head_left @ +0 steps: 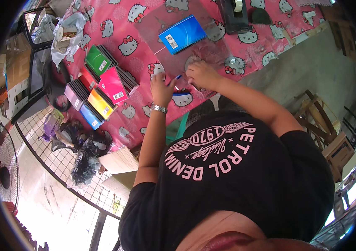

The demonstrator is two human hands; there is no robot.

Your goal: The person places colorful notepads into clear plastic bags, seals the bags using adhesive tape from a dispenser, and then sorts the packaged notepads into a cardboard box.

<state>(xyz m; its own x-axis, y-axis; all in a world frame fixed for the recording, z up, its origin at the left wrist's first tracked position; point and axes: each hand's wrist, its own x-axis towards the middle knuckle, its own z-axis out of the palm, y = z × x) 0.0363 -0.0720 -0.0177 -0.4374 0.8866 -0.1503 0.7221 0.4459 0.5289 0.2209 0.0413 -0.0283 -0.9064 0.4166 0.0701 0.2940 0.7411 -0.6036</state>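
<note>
A blue spiral notebook (183,34) lies on a clear plastic sheet (155,23) spread over the table. My right hand (203,75) is at the near side of the sheet, its fingers curled and pressed together on the plastic. To its left, my left hand (160,88) rests with thumb and fingers apart, a metal-banded watch on the wrist. A small blue piece (178,77) shows by the left thumb; whether the hand touches it, I cannot tell. Just below, between the hands, a blue slim object (181,93) lies near the table's edge.
Stacked spiral notebooks in several colours, among them a pink one (113,85), stand left of my hands. A tape dispenser (234,16) sits at the far right beside a dark rounded object (261,16). A pink patterned cloth (115,46) covers the table. A fan (4,167) stands at left.
</note>
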